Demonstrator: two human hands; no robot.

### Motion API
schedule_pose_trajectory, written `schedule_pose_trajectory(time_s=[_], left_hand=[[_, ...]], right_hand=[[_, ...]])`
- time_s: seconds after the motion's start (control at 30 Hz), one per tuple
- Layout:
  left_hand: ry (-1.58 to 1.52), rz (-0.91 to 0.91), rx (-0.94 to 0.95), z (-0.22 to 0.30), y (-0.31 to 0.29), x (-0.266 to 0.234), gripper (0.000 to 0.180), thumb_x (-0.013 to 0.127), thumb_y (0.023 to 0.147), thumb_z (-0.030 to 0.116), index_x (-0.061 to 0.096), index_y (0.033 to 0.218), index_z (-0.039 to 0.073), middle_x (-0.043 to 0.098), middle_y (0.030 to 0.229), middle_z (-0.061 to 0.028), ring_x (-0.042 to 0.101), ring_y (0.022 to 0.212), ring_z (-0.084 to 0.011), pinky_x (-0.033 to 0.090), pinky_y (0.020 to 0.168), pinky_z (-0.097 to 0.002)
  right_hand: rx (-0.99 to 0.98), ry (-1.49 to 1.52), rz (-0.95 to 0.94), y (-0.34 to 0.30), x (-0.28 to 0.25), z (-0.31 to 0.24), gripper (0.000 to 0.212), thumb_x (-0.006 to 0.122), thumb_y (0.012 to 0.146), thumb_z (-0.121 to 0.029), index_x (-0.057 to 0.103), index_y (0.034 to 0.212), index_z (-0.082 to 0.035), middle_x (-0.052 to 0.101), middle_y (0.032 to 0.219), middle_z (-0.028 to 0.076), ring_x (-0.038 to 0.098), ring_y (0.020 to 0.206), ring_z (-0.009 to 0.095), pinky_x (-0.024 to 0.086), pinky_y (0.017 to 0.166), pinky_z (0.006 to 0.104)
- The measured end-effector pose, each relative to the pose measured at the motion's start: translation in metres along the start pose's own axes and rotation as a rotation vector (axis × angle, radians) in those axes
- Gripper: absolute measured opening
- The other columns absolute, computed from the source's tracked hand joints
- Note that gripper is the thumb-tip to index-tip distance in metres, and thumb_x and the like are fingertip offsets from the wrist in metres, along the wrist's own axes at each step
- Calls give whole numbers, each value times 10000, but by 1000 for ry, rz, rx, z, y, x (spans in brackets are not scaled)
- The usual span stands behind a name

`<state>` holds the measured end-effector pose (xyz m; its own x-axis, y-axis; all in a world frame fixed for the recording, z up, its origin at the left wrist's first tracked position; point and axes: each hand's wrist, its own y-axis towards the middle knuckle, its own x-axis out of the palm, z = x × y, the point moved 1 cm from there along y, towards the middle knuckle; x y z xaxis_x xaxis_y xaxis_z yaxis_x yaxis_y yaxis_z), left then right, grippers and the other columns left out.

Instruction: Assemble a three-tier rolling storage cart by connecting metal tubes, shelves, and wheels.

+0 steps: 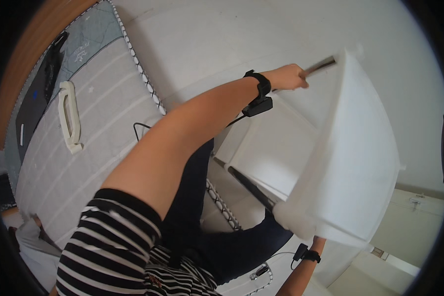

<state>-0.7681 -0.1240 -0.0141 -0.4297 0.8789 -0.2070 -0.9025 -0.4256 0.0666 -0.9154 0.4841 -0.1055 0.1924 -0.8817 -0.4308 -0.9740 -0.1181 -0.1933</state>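
Our left hand (290,77) reaches far up and away from the body, fingers closed round the upper end of a dark rod (320,65) that runs along the top edge of a white fabric panel (350,158). The panel hangs stretched between our two hands, its lower corner gathered just above the right one. Our right hand (318,241) sits low near the bottom of the frame; only the wrist and its dark band show, so we cannot tell how it grips, though it meets the panel's lower corner. A second dark rod (251,185) slants from that corner back toward our lap. We judge the step in hand to be holding the framed fabric taut and upright; the next move calls for keeping both ends steady so the rods do not slip from their corners. Left of our left arm lies a quilted grey mattress (84,148) carrying a white handle-shaped piece (69,116). What the panel belongs to is hard to make out; its far edge blurs.
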Motion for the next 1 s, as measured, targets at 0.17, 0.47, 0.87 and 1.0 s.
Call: schedule_pose_trajectory(time_s=[0.17, 0.47, 0.87, 1.0], left_hand=[[7, 42, 25, -3, 3, -1, 256, 597, 796, 233, 547, 671, 15, 495, 581, -33, 459, 563, -133, 363, 535, -299], [492, 245, 166, -26, -59, -28, 441, 583, 856, 364, 569, 1018, -47, 632, 916, -189, 595, 864, -268, 468, 747, -360], [110, 53, -174, 41, -291, 57, 246, 580, 859, 137, 531, 1044, -17, 617, 1000, -134, 613, 902, -252, 477, 739, -363], [385, 144, -115, 20, -292, 18, 204, 581, 865, 202, 599, 914, 5, 633, 838, -143, 625, 799, -244, 483, 694, -351]], right_hand=[[-27, -11, 10, 1, 13, -9, 232, 527, 844, -158, 583, 1042, -52, 625, 988, 90, 557, 1033, 208, 470, 886, 380], [-1, 12, -122, -46, 47, -58, 167, 564, 747, -222, 603, 787, -65, 621, 855, 65, 552, 900, 177, 410, 829, 369], [-63, 31, -76, -48, 48, -61, 239, 586, 839, -263, 603, 831, -24, 612, 786, 64, 570, 752, 157, 466, 686, 300], [-161, 38, -103, -82, 59, -62, 245, 608, 853, -248, 601, 860, -3, 616, 766, 77, 569, 699, 134, 463, 625, 250]])
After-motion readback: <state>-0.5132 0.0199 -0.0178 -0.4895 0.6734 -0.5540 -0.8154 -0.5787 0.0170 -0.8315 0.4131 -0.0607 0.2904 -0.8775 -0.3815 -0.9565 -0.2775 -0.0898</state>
